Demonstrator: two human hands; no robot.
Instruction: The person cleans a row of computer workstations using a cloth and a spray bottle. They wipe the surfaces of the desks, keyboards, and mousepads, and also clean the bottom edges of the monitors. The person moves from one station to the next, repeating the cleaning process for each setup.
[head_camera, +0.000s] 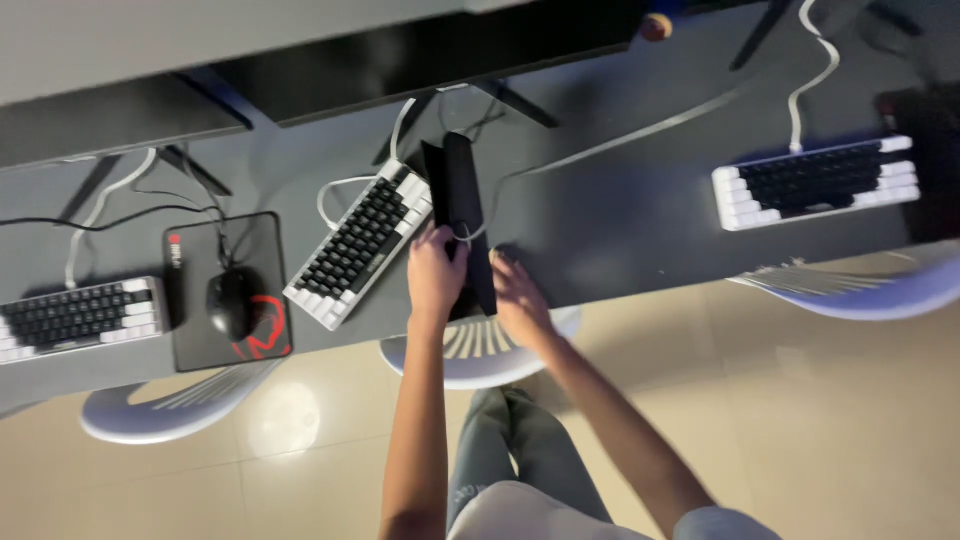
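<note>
While both hands (437, 272) (518, 296) hold, mousepad (458, 195) lies lengthwise front-to-back.

Three keyboards (360, 240) (815, 183) (75, 318), two mouse pads (225, 290) (458, 205), one mouse (230, 303), three chairs (480, 350) (170, 405) (860, 285).

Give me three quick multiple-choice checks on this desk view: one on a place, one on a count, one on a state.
1. Where does the mouse sit?
A. on the black mouse pad
B. on a chair
C. on the floor

2. How many keyboards show?
A. one
B. two
C. three

3. What is the left hand doing?
A. resting flat on the desk
B. gripping the folded black pad
C. typing

Answers:
1 A, the mouse lies on the pad left of the middle keyboard.
2 C, a left keyboard, the middle one and a right keyboard.
3 B, its fingers close around the raised pad; the right hand touches its lower edge.
</note>
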